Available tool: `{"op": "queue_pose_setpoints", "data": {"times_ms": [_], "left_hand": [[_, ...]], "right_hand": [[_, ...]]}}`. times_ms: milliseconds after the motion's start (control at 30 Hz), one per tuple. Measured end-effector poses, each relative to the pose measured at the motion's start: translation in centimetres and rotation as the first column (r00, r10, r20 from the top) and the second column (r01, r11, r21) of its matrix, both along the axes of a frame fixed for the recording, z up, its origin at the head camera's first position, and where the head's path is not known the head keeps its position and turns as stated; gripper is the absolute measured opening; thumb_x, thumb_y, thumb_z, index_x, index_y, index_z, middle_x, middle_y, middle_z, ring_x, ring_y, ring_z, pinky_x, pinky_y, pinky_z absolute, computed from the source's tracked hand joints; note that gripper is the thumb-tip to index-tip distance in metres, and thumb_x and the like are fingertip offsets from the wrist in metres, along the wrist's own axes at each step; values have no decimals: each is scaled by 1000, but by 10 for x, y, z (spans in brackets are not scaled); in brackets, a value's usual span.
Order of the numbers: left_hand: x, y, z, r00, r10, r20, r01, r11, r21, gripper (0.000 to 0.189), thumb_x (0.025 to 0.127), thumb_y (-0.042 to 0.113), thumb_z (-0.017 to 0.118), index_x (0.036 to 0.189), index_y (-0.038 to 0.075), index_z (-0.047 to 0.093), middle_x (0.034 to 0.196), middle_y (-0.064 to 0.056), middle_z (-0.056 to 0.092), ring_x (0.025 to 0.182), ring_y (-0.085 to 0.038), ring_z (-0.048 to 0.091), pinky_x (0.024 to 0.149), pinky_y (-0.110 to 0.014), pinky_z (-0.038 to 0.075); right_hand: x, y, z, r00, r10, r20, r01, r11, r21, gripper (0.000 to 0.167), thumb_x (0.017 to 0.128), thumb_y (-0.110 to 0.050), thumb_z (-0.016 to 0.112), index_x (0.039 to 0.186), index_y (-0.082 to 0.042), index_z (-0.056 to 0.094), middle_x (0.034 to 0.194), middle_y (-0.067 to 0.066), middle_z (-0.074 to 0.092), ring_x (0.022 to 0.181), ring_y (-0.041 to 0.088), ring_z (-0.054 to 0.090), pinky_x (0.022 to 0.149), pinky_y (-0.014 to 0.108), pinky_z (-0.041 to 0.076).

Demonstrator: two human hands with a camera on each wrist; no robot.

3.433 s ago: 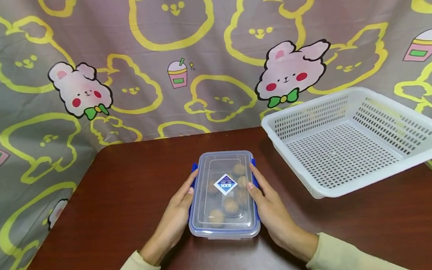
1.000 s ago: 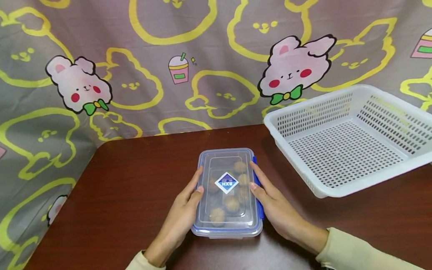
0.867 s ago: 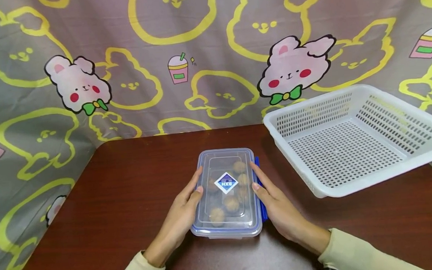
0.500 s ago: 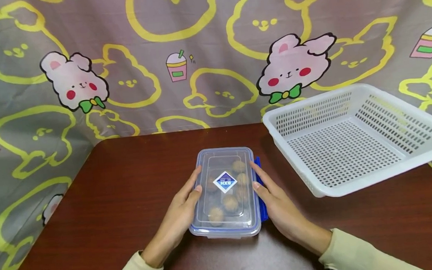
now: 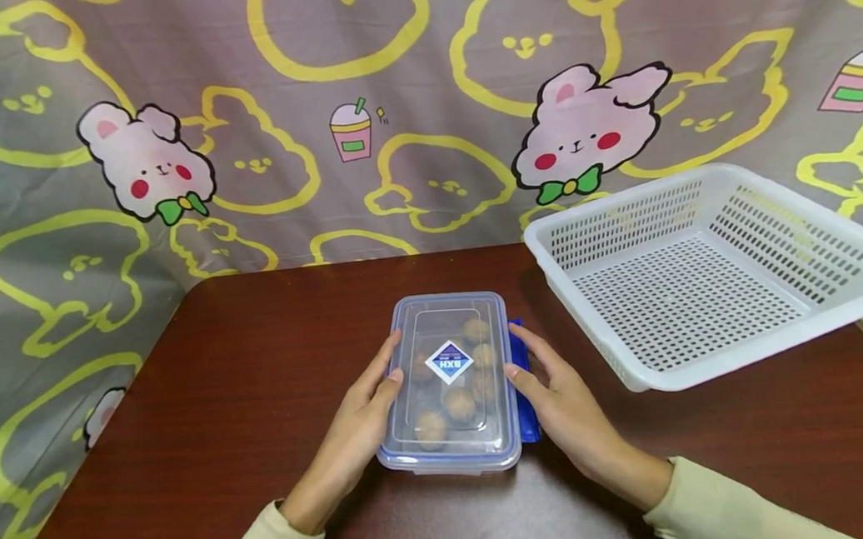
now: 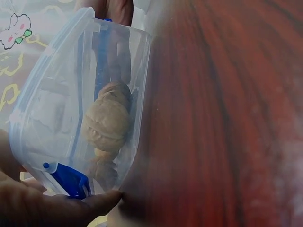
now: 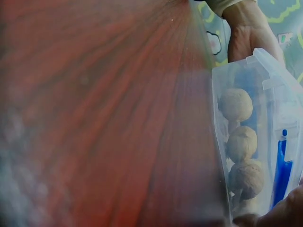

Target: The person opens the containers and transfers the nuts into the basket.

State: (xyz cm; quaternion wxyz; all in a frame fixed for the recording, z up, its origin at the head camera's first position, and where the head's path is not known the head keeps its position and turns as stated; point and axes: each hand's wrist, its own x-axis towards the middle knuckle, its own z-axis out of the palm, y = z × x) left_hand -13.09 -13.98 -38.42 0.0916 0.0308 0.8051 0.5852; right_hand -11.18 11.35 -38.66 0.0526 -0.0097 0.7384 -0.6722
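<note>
A clear plastic food container (image 5: 452,460) with a blue-edged lid and a diamond sticker stands on the table, its lid on. Several round tan walnuts (image 5: 458,404) show through it; in the left wrist view one walnut (image 6: 108,123) has a wrinkled shell. My left hand (image 5: 356,429) holds the container's left side, thumb at the lid's edge, near a blue latch (image 6: 71,179). On the opposite side, my right hand (image 5: 569,414) has its thumb at the lid's edge and its fingers by the other blue latch (image 5: 529,417), which sticks outward. Part of that latch is hidden.
A white perforated basket (image 5: 633,364) stands to the right of the container, reaching the picture's right edge. Brown tabletop (image 5: 258,373) extends to the left. Behind the table hangs a grey cartoon-print cloth (image 5: 294,237).
The left latch, earlier visible beside the lid, has dropped from the head view. The right latch has swung outward, and my right fingers have moved slightly away from the lid.
</note>
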Motion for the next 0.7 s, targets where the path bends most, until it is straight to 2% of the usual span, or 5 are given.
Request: {"op": "queue_pose_setpoints", "data": {"times_ms": [200, 300, 433, 567, 700], "left_hand": [[0, -2, 0, 1000, -3, 7, 2, 1000, 13, 55, 113, 28, 45, 164, 44, 30, 172, -1, 29, 142, -33, 51, 110, -52, 50], [1, -4, 0, 1000, -5, 0, 5, 1000, 22, 56, 113, 28, 46, 165, 41, 28, 173, -3, 28, 137, -34, 54, 106, -50, 53], [2, -6, 1, 1000, -17, -17, 17, 1000, 13, 58, 112, 29, 47, 167, 36, 27, 172, -7, 29, 134, -35, 57, 103, -50, 55], [2, -9, 4, 999, -34, -28, 34, 999, -17, 61, 111, 30, 51, 167, 33, 27, 171, -8, 33, 129, -34, 61, 99, -48, 58], [1, -13, 8, 998, -44, -35, 42, 998, -52, 62, 110, 30, 53, 167, 30, 29, 164, -13, 45, 130, -31, 63, 101, -46, 57]], "right_hand": [[-1, 3, 1, 1000, -10, -19, 11, 997, 72, 63, 108, -20, 58, 165, -16, 31, 165, 15, 39, 152, 36, 41, 118, 55, 42], [-2, 3, 3, 999, -16, -35, 19, 994, 103, 65, 107, -19, 60, 164, -13, 30, 166, 16, 36, 155, 37, 36, 124, 55, 34], [-2, 4, 5, 998, -26, -65, 35, 990, 137, 64, 106, -17, 62, 163, -10, 33, 166, 18, 36, 156, 38, 34, 126, 54, 30], [-1, 4, 8, 996, -31, -80, 42, 989, 140, 63, 105, -15, 62, 162, -8, 36, 164, 18, 40, 153, 39, 39, 124, 54, 33], [-1, 3, 11, 996, -48, -70, 58, 987, 151, 61, 104, -13, 63, 160, -7, 41, 158, 16, 47, 144, 37, 51, 114, 47, 48]]}}
